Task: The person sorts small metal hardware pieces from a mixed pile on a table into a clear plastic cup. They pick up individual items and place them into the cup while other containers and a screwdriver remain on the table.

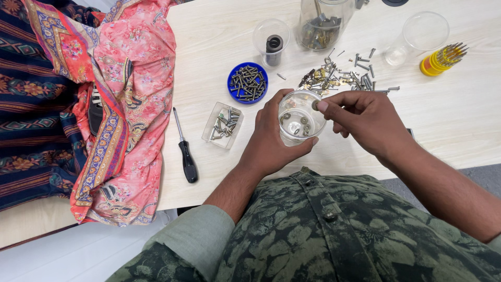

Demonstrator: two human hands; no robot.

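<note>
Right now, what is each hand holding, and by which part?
The left hand wraps around the side wall of a clear plastic cup. The right hand pinches a small metal piece at the cup's rim between thumb and fingertip.

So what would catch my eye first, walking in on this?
Probably the left hand gripping a small clear plastic cup of metal bits at the table's middle, the right hand pinching a piece at its rim. Behind lies a scattered pile of screws; bright pink patterned cloth drapes the left edge.
</note>
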